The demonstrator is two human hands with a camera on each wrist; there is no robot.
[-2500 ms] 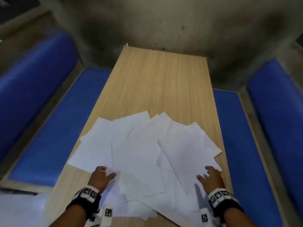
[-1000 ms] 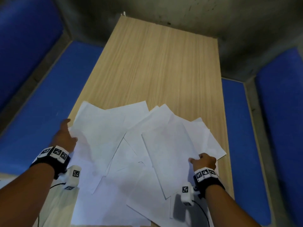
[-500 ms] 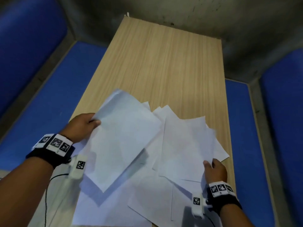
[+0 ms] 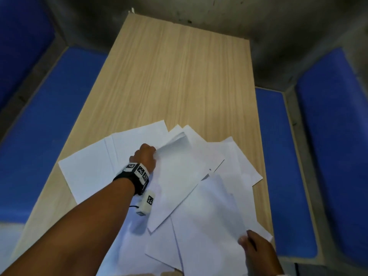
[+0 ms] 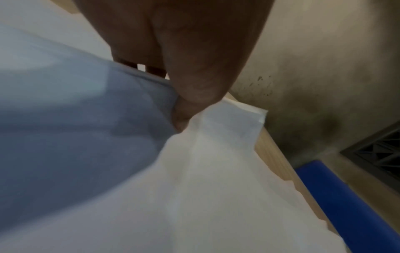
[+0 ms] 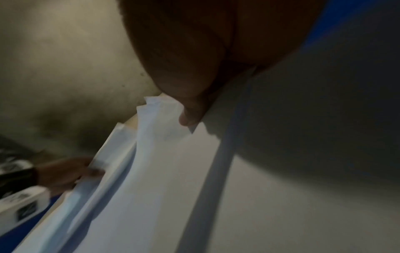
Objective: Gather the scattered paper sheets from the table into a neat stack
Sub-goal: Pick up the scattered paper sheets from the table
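Your left hand (image 4: 146, 156) pinches the edge of one paper sheet (image 4: 177, 176), thumb (image 5: 194, 82) curled over it, sheet lifted and tilted above the pile. Your right hand (image 4: 258, 250) grips the near corner of another sheet (image 4: 211, 212) at the table's (image 4: 179, 76) right front, thumb on top; the right wrist view shows the thumb (image 6: 188, 109) pressed on layered sheet edges. The rest of the paper sheets (image 4: 89, 168) lie overlapping and skewed on the near half of the wooden table, not yet stacked. Blue benches (image 4: 59, 108) flank both sides.
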